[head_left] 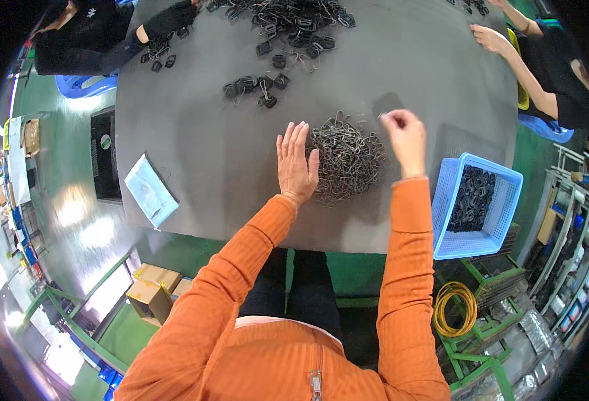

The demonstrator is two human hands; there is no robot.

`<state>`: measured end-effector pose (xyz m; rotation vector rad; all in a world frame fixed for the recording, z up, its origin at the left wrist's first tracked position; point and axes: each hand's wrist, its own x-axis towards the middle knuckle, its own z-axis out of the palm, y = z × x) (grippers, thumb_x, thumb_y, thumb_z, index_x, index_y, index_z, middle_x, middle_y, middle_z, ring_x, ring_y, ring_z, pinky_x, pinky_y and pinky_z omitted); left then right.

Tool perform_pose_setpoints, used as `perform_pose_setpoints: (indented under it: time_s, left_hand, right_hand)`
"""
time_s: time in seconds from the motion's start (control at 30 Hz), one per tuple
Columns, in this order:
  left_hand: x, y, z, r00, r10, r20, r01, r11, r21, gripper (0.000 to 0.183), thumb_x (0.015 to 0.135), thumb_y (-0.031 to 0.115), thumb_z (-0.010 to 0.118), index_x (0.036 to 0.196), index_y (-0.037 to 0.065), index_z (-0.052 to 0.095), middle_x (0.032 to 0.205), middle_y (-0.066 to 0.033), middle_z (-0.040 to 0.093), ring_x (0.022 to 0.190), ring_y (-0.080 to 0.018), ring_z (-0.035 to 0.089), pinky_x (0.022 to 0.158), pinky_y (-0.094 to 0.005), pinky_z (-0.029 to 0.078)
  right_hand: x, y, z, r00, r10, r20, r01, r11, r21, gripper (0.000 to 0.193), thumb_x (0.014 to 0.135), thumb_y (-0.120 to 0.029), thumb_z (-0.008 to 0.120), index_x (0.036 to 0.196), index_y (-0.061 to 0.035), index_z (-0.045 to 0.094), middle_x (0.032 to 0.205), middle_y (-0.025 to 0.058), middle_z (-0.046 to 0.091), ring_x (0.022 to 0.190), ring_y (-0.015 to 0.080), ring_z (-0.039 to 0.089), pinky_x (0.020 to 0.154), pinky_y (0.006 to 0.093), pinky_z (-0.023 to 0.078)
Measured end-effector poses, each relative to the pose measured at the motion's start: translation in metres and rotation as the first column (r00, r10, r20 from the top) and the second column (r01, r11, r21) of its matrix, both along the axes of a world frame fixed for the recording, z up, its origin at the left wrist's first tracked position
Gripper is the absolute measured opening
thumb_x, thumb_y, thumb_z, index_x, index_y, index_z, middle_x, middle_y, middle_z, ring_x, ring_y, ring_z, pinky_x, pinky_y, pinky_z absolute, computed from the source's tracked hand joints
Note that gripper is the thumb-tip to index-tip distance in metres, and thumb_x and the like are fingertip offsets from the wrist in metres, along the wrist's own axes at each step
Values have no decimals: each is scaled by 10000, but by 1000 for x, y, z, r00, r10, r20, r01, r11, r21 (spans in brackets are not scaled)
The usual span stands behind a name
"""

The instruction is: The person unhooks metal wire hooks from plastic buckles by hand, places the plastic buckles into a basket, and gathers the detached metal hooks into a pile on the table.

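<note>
A heap of bent metal wire hooks [348,160] lies on the grey table in front of me. My left hand [296,164] rests at the heap's left edge, fingers stretched out, holding nothing. To the right of the heap, my right hand [407,139] is raised over the table with its fingers pinched together. What the pinch holds, if anything, is too small to make out. Farther up the table is a small group of black plastic buckles [258,88], some with wire pieces on them.
A blue basket [444,207] of black plastic parts stands at the table's right edge. On the left lies a light blue packet [151,190]. A larger pile of black buckles [294,23] is at the far side. Two co-workers' hands work at the far left and far right.
</note>
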<state>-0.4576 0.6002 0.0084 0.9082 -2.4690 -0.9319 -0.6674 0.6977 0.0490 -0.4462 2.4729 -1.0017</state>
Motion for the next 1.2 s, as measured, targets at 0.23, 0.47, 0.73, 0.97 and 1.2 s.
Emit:
perform_pose_setpoints:
  time_s: [0.23, 0.47, 0.73, 0.97, 1.2]
  left_hand:
    - [-30, -16, 4, 989, -147, -10, 146, 988, -53, 537, 903, 236, 442, 1373, 22, 297, 1404, -140, 348, 1347, -312, 238, 1108, -440, 144]
    - [-25, 28, 2, 953, -101, -284, 221, 875, 431, 491, 858, 100, 466, 1339, 56, 385, 1372, -158, 387, 1305, -316, 327, 1080, -399, 262]
    - [-32, 55, 24, 857, 365, -363, 247, 326, 912, 397, 954, 192, 426, 1334, 77, 437, 1288, -71, 501, 1171, -154, 455, 1005, -291, 351]
    - [-29, 59, 65, 779, 472, -414, 364, 197, 910, 392, 963, 197, 421, 1334, 73, 436, 1224, -62, 534, 1103, -128, 493, 971, -264, 382]
    - [-13, 23, 119, 666, 560, -493, 399, 291, 869, 376, 959, 183, 436, 1318, 72, 457, 1239, -54, 528, 1104, -125, 490, 966, -267, 385]
  right_hand:
    - [73, 51, -30, 876, -126, -465, 106, 992, -68, 518, 902, -351, 508, 1300, -26, 437, 1339, 153, 441, 1282, 319, 360, 1065, 434, 245]
    - [155, 3, -48, 962, -273, 23, 245, 816, -524, 431, 944, -236, 443, 1330, -48, 403, 1264, 167, 490, 1160, 280, 475, 984, 400, 388]
    - [144, 17, -5, 716, -159, 680, 653, 495, -572, 457, 938, -291, 418, 1336, -71, 370, 1288, 127, 450, 1152, 270, 472, 991, 410, 380]
    - [149, 10, 47, 707, -202, 678, 659, 536, -527, 492, 942, -338, 380, 1359, -79, 349, 1313, 121, 431, 1182, 274, 450, 994, 415, 376]
    - [165, -27, 104, 740, -30, 672, 561, 579, -591, 496, 945, -355, 380, 1361, -87, 350, 1322, 110, 426, 1191, 263, 443, 997, 403, 371]
